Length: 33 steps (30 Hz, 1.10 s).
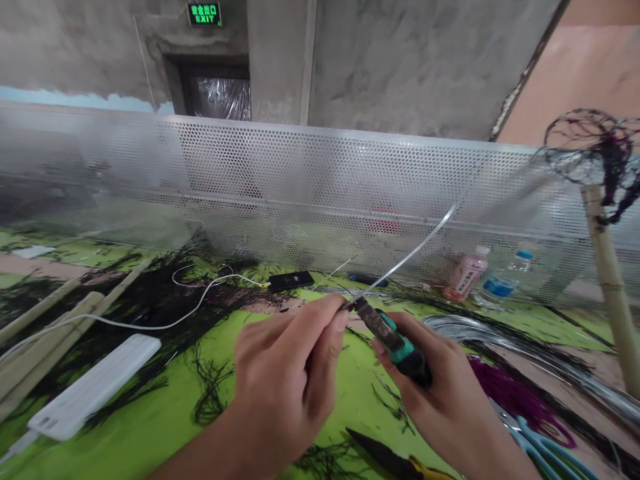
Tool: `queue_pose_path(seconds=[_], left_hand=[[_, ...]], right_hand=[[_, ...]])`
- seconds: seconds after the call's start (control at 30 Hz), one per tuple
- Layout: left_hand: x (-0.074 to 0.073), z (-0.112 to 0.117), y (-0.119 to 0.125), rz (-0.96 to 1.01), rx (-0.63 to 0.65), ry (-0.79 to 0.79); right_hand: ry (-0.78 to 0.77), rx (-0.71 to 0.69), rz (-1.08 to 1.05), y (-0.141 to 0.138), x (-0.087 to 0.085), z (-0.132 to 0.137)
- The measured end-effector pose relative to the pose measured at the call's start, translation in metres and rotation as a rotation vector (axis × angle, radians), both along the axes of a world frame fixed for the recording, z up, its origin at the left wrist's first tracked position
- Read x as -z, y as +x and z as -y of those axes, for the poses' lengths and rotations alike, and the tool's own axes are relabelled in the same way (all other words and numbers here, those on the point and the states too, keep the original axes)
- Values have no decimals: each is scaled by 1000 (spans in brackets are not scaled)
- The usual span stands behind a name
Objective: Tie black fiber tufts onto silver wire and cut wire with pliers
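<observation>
My right hand (440, 393) is wrapped round the green and black handles of a pair of pliers (395, 340), held above the green table. The jaws of the pliers meet a thin silvery wire (415, 250) that rises up and to the right. My left hand (290, 373) is closed in a pinch at the near end of that wire, right beside the jaws. Both hands sit close together at the middle of the view.
A green table (150, 427) carries black fibres, a white power bank (95, 387) with a white cable, a black phone (291, 281), bamboo sticks (610, 280), bundled wire (525, 353), purple fibre, blue scissors (545, 450), two bottles (467, 273). A perforated metal screen (300, 193) stands behind.
</observation>
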<state>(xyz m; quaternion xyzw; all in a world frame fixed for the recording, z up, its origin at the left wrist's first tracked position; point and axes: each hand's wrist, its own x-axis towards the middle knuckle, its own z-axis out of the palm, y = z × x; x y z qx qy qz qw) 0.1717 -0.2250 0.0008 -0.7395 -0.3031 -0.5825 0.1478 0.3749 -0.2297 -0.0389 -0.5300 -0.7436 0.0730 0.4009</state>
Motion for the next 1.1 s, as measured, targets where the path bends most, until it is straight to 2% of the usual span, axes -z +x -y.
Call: queue_pose_path(seconds=[0.23, 0.43, 0.53, 0.7, 0.8, 0.87, 0.93, 1.03, 1.1], left_hand=[[-2, -4, 2, -11, -16, 22], [-2, -8, 4, -8, -26, 105], [0, -11, 4, -16, -48, 145], [9, -21, 0, -47, -57, 198], [12, -30, -3, -108, -88, 284], [13, -37, -3, -174, -153, 379], [17, -46, -3, -245, -203, 405], [30, -60, 0, -336, -218, 320], [44, -68, 5, -397, -206, 248]], right_hand=[[-33, -7, -25, -2, 0, 0], [-23, 12, 8, -2, 1, 1], [47, 47, 82, -2, 0, 3], [258, 130, 280, 0, -3, 11], [270, 167, 379, 3, -7, 16], [173, 154, 398, 7, -13, 17], [21, 123, 385, 13, -22, 17], [-234, 68, 333, 25, -38, 15], [-465, 38, 258, 32, -47, 13]])
